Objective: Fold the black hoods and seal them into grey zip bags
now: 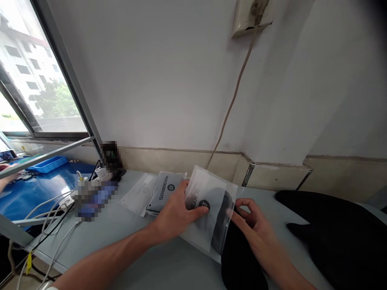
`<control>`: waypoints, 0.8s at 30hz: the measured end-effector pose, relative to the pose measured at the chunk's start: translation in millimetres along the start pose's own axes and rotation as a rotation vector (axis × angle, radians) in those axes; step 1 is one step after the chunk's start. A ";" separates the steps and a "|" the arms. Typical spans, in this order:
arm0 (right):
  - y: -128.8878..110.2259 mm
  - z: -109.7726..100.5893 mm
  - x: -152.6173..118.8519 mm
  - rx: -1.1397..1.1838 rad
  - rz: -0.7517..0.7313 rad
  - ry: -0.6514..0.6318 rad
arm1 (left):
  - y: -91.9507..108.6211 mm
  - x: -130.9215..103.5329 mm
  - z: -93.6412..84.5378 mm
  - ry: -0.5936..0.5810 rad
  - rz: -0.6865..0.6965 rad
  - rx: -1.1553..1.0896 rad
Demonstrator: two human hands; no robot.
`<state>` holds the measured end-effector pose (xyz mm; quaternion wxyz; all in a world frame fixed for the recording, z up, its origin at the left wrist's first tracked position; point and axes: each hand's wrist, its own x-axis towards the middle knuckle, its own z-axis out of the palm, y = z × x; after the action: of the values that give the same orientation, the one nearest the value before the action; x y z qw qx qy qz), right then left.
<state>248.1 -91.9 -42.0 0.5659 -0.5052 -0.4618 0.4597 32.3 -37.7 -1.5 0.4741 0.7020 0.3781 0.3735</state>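
My left hand grips a clear frosted plastic bag, its thumb lying flat over a round black logo. Inside the bag, along its right side, shows a folded black item. With curled fingers, my right hand pinches the bag's right edge. Below that edge lies a black cloth piece, partly covered by the bag and my right forearm. Behind my left hand rest a grey ROCKBROS package and a flat clear bag.
Larger black cloth pieces spread over the grey table at right. A blurred phone-like object, white cables and a power strip lie left. Beyond the metal frame, another person's hand is near a blue tray.
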 end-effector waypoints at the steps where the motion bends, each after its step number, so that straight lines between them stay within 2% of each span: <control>1: -0.7 -0.8 0.6 -0.006 -0.022 0.003 | -0.4 0.6 -0.6 0.049 0.006 -0.016; 3: -3.6 -3.1 1.7 -0.073 -0.087 -0.044 | -1.3 2.0 -3.0 0.064 -0.013 -0.059; 4: -5.8 -4.5 1.7 -0.111 -0.106 -0.092 | -1.4 2.7 -4.7 0.022 -0.036 -0.083; 6: -11.3 -7.1 0.6 -0.145 -0.084 -0.215 | -0.4 3.9 -8.5 -0.120 -0.074 -0.114; 11: -22.1 -12.1 -3.8 -0.148 0.100 -0.586 | 1.5 4.0 -15.8 -0.478 -0.149 -0.123; 14: -20.7 -15.6 -1.6 -0.155 0.131 -0.646 | -1.0 5.2 -20.7 -0.526 -0.195 -0.079; 16: -16.3 -19.3 3.3 -0.124 0.136 -0.560 | -2.8 8.2 -25.7 -0.450 -0.155 -0.059; 18: -10.2 -23.8 10.1 -0.098 0.131 -0.401 | -4.7 12.6 -30.8 -0.333 -0.114 -0.040; 22: 1.5 -27.6 20.2 0.102 0.251 -0.003 | -11.2 18.7 -30.1 0.066 -0.070 -0.012; 24: 5.4 -25.3 19.9 0.292 0.326 0.026 | -15.0 18.5 -22.6 0.230 -0.055 -0.064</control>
<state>275.9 -75.6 -47.8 0.5573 -0.4918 -0.2950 0.6005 17.8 -8.7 -6.5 0.4597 0.6284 0.4369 0.4504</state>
